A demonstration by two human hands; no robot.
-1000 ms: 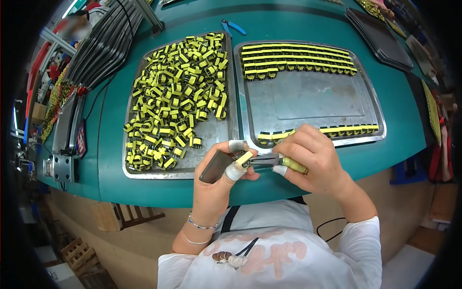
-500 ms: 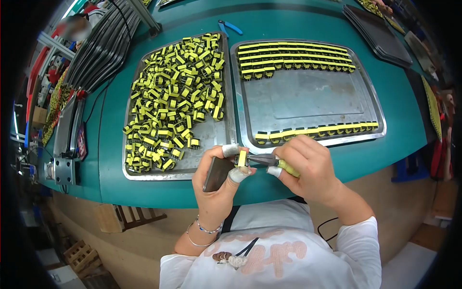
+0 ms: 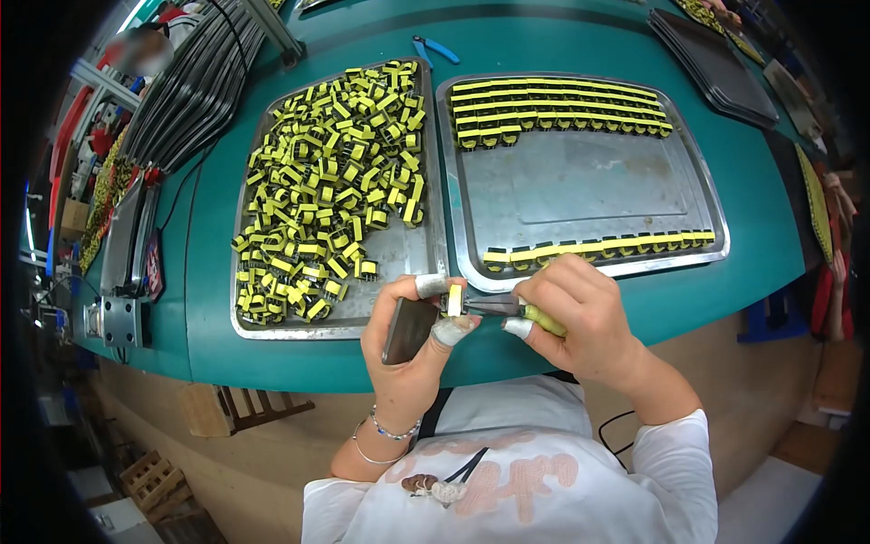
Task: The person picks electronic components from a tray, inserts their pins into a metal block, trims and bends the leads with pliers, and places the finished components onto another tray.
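Note:
My left hand [image 3: 406, 337] pinches a small yellow-and-black transformer [image 3: 455, 300] between a taped thumb and a taped index finger. A dark flat block [image 3: 410, 330] also lies in that palm, under the curled fingers. My right hand [image 3: 580, 308] is closed round needle-nose pliers [image 3: 497, 306] with yellow-green handles. The pliers' tips reach the right side of the transformer; whether they grip a pin is too small to tell. Both hands are just in front of the trays, over the table's near edge.
A metal tray [image 3: 399, 258] on the left bears a heap of loose transformers [image 3: 326, 172]. The right tray [image 3: 589, 186] has transformers in rows along its far and near sides. Blue-handled cutters [image 3: 439, 49] lie behind. Stacked dark trays [image 3: 195, 86] stand at far left, others [image 3: 711, 68] at right.
The transformer and the pliers' tips have shifted very slightly, with the transformer turned a little in my left fingers. Both hands keep their holds.

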